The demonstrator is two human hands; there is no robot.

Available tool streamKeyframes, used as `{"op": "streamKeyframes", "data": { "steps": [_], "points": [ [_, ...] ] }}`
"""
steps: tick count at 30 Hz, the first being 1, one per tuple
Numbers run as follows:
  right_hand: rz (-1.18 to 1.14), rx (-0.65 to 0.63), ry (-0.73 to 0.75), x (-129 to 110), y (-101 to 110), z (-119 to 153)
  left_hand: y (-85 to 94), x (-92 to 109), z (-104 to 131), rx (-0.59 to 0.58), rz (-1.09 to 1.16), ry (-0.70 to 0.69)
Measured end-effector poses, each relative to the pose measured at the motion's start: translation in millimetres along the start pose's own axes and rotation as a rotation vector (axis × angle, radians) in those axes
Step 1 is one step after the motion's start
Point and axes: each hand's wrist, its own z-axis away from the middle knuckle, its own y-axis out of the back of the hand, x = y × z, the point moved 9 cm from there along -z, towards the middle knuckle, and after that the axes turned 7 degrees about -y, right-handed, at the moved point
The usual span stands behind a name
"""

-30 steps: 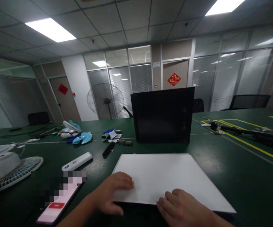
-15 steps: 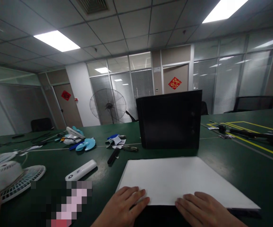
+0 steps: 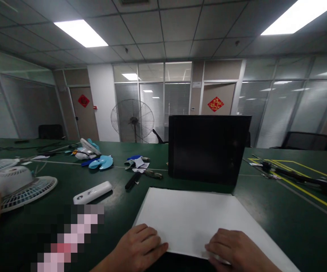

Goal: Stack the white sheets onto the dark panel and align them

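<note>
"So, where is the board [image 3: 186, 215]?"

"On the table [image 3: 268, 200], near the black panel [image 3: 208, 147]. Left hand [image 3: 140, 247] and right hand [image 3: 235, 249] touch its near edge; whether they grip, I cannot tell."

"And good handling?"

"Please, even pressure from both hands."

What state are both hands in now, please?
Left hand: at the near edge of the white board; grip unclear.
Right hand: fingers curled at that edge; grip unclear.

2 bright rectangular ceiling lights [image 3: 81, 33] shine over blind-covered glass partitions [image 3: 177, 102]. Beyond the dark green table [image 3: 118, 196], 2 brown doors [image 3: 85, 121] bear red diamond-shaped signs [image 3: 216, 104].
</note>
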Motion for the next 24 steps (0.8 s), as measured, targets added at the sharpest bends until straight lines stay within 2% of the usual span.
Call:
{"op": "streamKeyframes", "data": {
  "steps": [3,6,9,13,16,19,24],
  "points": [
    [0.022,-0.209,-0.077,12.5,0.2,-3.7,6.0,4.5,-6.1,0.04,0.015,-0.028],
    [0.102,-0.27,-0.073,13.4,1.1,-4.4,6.6,3.8,-8.0,0.042,0.024,-0.025],
    [0.217,-0.159,0.047,-1.1,-3.2,-2.4,4.5,2.9,-5.8,0.041,0.016,-0.025],
    [0.359,0.163,0.139,-22.0,-5.6,0.6,2.0,1.5,-2.1,0.053,0.02,-0.008],
    [0.386,0.314,0.188,-33.8,-5.9,1.6,3.2,0.4,-1.8,0.07,0.029,-0.001],
    [0.367,0.371,0.219,-38.7,-6.2,3.5,6.2,-0.1,-1.6,0.091,0.027,-0.011],
    [0.396,0.359,0.213,-38.5,-11.9,6.0,5.6,-1.9,1.2,0.096,0.039,-0.014]
  ]
}}
